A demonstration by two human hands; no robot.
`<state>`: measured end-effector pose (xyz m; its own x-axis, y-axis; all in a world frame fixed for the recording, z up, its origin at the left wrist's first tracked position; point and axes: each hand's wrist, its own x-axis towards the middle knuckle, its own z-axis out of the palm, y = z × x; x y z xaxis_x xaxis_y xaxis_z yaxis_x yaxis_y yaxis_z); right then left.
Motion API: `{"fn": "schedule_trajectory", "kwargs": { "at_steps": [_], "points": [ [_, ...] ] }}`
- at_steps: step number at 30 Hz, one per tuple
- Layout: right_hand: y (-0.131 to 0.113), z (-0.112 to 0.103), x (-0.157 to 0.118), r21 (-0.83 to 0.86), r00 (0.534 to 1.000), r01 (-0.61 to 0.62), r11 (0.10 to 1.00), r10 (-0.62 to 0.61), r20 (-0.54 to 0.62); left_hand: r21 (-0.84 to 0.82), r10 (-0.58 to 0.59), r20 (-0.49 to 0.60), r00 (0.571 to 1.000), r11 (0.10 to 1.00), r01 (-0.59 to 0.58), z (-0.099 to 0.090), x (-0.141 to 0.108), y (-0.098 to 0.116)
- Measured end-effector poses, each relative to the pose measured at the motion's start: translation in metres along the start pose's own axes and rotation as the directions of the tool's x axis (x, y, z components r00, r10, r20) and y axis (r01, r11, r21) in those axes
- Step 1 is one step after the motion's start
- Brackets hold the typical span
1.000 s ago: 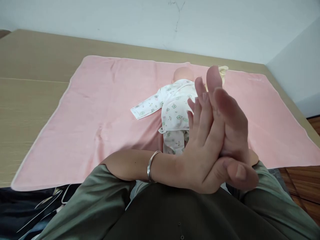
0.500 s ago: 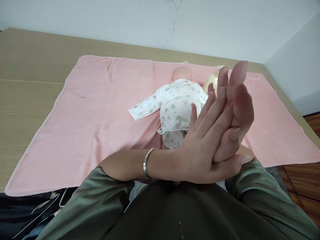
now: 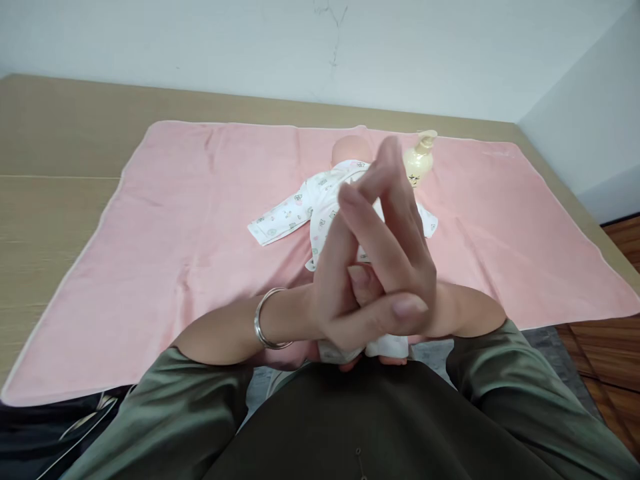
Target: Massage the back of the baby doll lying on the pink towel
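My left hand (image 3: 334, 293), with a silver bangle (image 3: 260, 323) on its wrist, is pressed against my right hand (image 3: 417, 277) in front of my chest. Their bent fingers hook into one another, and both thumbs lie low at the front. Behind and below them a baby doll (image 3: 320, 190) in a white printed outfit lies with its head away from me. The clasped hands hide much of its body; its feet show near my shirt. Just beyond my fingertips stands a cream pump bottle (image 3: 419, 163).
Under the doll a pink blanket (image 3: 200, 200) with pale edging covers much of the wooden table (image 3: 55, 147). A white wall (image 3: 250, 53) rises behind it. Dark cloth (image 3: 60, 427) hangs or lies below the table's front at lower left.
My hands went from lying palm to palm with fingers stretched upward to bent, interlocked fingers, and shifted left. The pump bottle, partly hidden before, now shows more fully.
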<state>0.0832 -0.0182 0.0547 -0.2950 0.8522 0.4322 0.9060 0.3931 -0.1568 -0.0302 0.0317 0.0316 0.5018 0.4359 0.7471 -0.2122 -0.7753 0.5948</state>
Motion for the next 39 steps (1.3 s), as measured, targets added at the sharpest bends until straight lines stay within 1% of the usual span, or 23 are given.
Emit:
{"fn": "schedule_trajectory", "kwargs": {
  "at_steps": [1,2,4,5,6,7,8,9,10,11,12,13,14,17,21,23,27,30,32,34,35,37,39],
  "points": [
    [0.000,-0.004,0.000,0.017,0.999,-0.029,0.999,0.030,-0.044,-0.002,-0.025,-0.042,0.999,1.000,0.025,0.000,0.002,-0.003],
    [0.003,-0.008,-0.002,0.046,0.998,-0.001,0.999,0.004,-0.062,-0.008,-0.057,-0.105,0.993,0.998,0.057,0.000,0.004,-0.009],
    [0.014,-0.016,-0.006,0.080,0.998,0.042,0.996,-0.045,0.039,0.006,-0.135,-0.232,0.963,0.990,0.140,-0.002,0.010,-0.029],
    [0.021,-0.018,-0.008,0.092,0.994,0.053,0.994,-0.061,0.091,0.003,-0.158,-0.309,0.938,0.986,0.167,-0.003,0.013,-0.044],
    [0.029,-0.017,-0.007,0.101,0.988,0.049,0.994,-0.062,0.139,0.052,-0.202,-0.337,0.919,0.971,0.233,-0.005,0.015,-0.062],
    [0.037,-0.013,-0.004,0.109,0.985,0.040,0.993,-0.057,0.161,0.143,-0.271,-0.356,0.894,0.930,0.339,-0.008,0.018,-0.083],
    [0.045,-0.006,0.002,0.117,0.984,0.028,0.993,-0.048,0.172,0.240,-0.297,-0.363,0.883,0.886,0.397,-0.011,0.019,-0.104],
    [0.053,0.003,0.010,0.122,0.985,0.015,0.992,-0.036,0.169,0.326,-0.328,-0.329,0.885,0.840,0.433,-0.014,0.018,-0.125],
    [0.061,0.015,0.019,0.120,0.988,0.000,0.993,-0.019,0.156,0.369,-0.368,-0.315,0.875,0.802,0.470,-0.016,0.017,-0.145],
    [0.069,0.029,0.030,0.110,0.989,-0.020,0.994,0.003,0.146,0.366,-0.410,-0.311,0.858,0.781,0.506,-0.017,0.014,-0.162],
    [0.077,0.042,0.040,0.094,0.989,-0.057,0.994,0.043,0.141,0.353,-0.429,-0.304,0.851,0.779,0.519,-0.017,0.011,-0.176],
    [0.085,0.055,0.050,0.082,0.982,-0.104,0.991,0.089,0.169,0.352,-0.428,-0.305,0.851,0.779,0.519,-0.016,0.007,-0.186],
    [0.093,0.067,0.058,0.072,0.976,-0.114,0.991,0.098,0.196,0.351,-0.431,-0.301,0.851,0.779,0.519,-0.015,0.003,-0.193],
    [0.110,0.092,0.070,0.094,0.972,-0.072,0.993,0.049,0.228,0.358,-0.416,-0.311,0.855,0.782,0.511,-0.008,-0.008,-0.201],
    [0.119,0.115,0.071,0.080,0.974,-0.048,0.996,0.029,0.225,0.376,-0.413,-0.323,0.851,0.769,0.516,-0.002,-0.016,-0.200],
    [0.120,0.128,0.069,0.064,0.981,-0.029,0.998,0.016,0.191,0.366,-0.424,-0.345,0.837,0.761,0.536,-0.002,-0.018,-0.199],
    [0.125,0.148,0.062,0.109,0.997,-0.034,0.993,0.026,0.066,0.278,-0.440,-0.389,0.809,0.781,0.559,-0.001,-0.022,-0.195],
    [0.128,0.153,0.056,0.160,0.998,-0.048,0.986,0.043,0.034,0.257,-0.442,-0.388,0.809,0.791,0.556,0.000,-0.025,-0.191],
    [0.132,0.152,0.056,0.190,0.998,-0.050,0.980,0.040,0.056,0.263,-0.433,-0.386,0.815,0.794,0.547,0.000,-0.026,-0.190],
    [0.137,0.148,0.057,0.213,0.993,-0.070,0.975,0.048,0.107,0.270,-0.424,-0.385,0.820,0.797,0.539,-0.001,-0.027,-0.190],
    [0.139,0.146,0.058,0.217,0.988,-0.102,0.971,0.073,0.136,0.276,-0.420,-0.383,0.823,0.798,0.536,-0.001,-0.027,-0.190],
    [0.142,0.140,0.059,0.200,0.968,-0.203,0.958,0.166,0.188,0.284,-0.416,-0.376,0.828,0.799,0.530,-0.002,-0.027,-0.191],
    [0.137,0.134,0.055,0.148,0.939,-0.301,0.942,0.266,0.216,0.283,-0.417,-0.373,0.829,0.800,0.529,-0.003,-0.028,-0.190]
  ]
}}
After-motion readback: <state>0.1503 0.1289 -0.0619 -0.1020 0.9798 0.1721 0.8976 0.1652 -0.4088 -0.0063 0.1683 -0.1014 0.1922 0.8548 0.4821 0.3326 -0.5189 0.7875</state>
